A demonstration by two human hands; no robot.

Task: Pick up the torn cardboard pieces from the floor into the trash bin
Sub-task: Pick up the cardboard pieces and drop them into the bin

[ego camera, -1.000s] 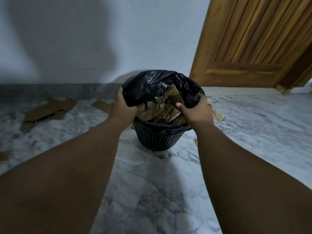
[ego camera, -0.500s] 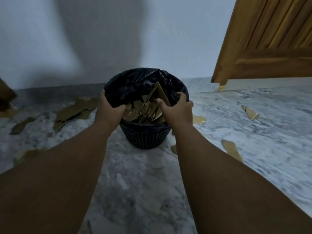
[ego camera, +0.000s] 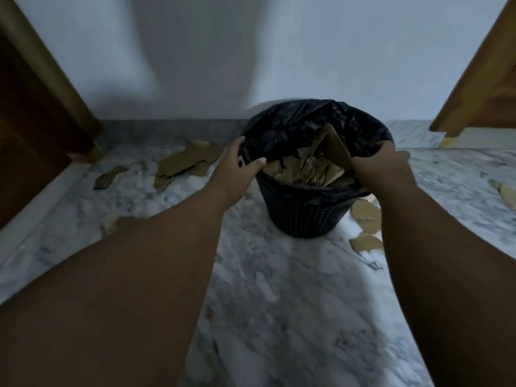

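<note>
A black mesh trash bin [ego camera: 304, 216] with a black bag liner stands on the marble floor near the wall. Several torn cardboard pieces [ego camera: 312, 169] fill it, one sticking up. My left hand [ego camera: 237, 166] grips the bin's left rim with the thumb inside. My right hand [ego camera: 379, 166] grips the right rim. More torn cardboard pieces [ego camera: 184, 163] lie on the floor to the bin's left, and others [ego camera: 365, 216] lie just right of its base.
A dark wooden door frame [ego camera: 36, 113] stands at the left. A wooden door [ego camera: 480, 79] hangs at the right. A white wall runs behind the bin. More scraps [ego camera: 506, 194] lie at the far right edge, another [ego camera: 111, 219] by my left forearm.
The view has swung left, bringing the left door frame into sight. The bin, still gripped by both hands, now sits further right in view, with floor pieces at its right base.
</note>
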